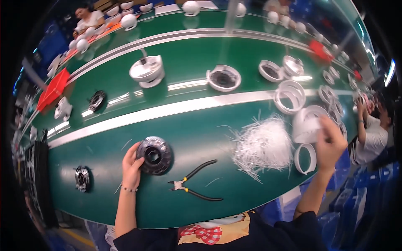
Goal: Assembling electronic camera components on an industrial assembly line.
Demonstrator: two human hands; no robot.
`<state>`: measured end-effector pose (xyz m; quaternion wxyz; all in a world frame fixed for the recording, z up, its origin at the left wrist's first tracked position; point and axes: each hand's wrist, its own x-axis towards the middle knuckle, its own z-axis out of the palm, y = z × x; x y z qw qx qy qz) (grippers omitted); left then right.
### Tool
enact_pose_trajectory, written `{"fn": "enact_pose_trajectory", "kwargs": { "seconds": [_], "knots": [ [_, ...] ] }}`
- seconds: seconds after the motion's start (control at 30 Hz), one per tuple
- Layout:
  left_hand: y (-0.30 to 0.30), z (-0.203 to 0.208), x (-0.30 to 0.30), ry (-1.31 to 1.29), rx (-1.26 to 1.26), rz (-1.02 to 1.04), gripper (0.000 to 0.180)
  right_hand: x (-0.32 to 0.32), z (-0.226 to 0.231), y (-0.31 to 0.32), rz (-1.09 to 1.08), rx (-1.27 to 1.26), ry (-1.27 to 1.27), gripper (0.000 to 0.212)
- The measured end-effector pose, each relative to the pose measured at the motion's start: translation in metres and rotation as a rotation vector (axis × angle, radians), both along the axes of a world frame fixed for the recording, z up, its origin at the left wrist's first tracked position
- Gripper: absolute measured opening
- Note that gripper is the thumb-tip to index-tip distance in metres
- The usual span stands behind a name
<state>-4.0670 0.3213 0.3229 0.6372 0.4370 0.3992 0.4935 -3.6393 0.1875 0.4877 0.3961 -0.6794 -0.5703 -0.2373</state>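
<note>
My left hand (132,166) is closed round the edge of a black, ring-shaped part (155,155) with a hole in its centre. My right hand (331,141) is raised at the right, its fingers curled together and slightly blurred. Whatever those fingers hold, if anything, cannot be made out. Just behind them stands a white round housing (307,124). A white ring (305,159) is on the bench beside my right wrist. Between my hands lie open cutting pliers (197,180) with black handles and a heap of thin white plastic strips (263,146), apparently cable ties.
Another black part (82,179) lies at the left. Beyond a white strip, a green conveyor belt carries a white domed housing (147,72), a white bowl-shaped part (224,78) and a black part (97,101). A red bin (53,89) stands far left. Co-workers sit behind and at right.
</note>
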Motion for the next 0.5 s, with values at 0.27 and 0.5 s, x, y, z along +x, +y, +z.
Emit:
{"fn": "enact_pose_trajectory", "kwargs": {
  "seconds": [0.27, 0.5],
  "knots": [
    [0.007, -0.001, -0.033, 0.022, 0.013, 0.205, 0.039, -0.2, -0.095, 0.153, 1.112, -0.584, -0.379, 0.023],
    [0.01, 0.003, -0.049, -0.01, -0.034, 0.249, 0.032, -0.223, -0.115, 0.16, 1.058, -0.689, -0.317, 0.032]
  ]
}}
